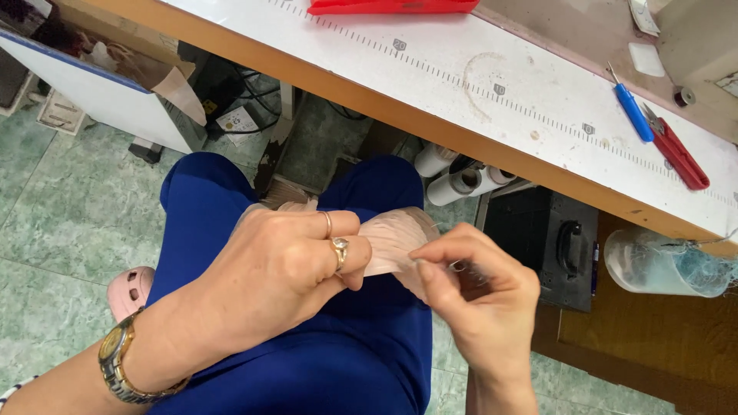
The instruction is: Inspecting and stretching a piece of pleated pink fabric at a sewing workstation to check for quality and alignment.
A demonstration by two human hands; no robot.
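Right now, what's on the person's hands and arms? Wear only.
Both forearms bare, no sleeves or gloves. Left hand wears two gold-toned rings on neighbouring fingers, one with a raised setting. Left wrist carries a two-tone metal link-band wristwatch. Right hand shows no jewellery.

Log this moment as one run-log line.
left hand: grips pink fabric | right hand: pinches fabric edge | over lap

Pale pink fabric (392, 242) mostly buried under both hands, red tray (392, 6) cut off at the top edge, right fingers' (442, 257) pinch unclear

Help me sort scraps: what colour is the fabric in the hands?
Pale pink fabric, seen in the head view.
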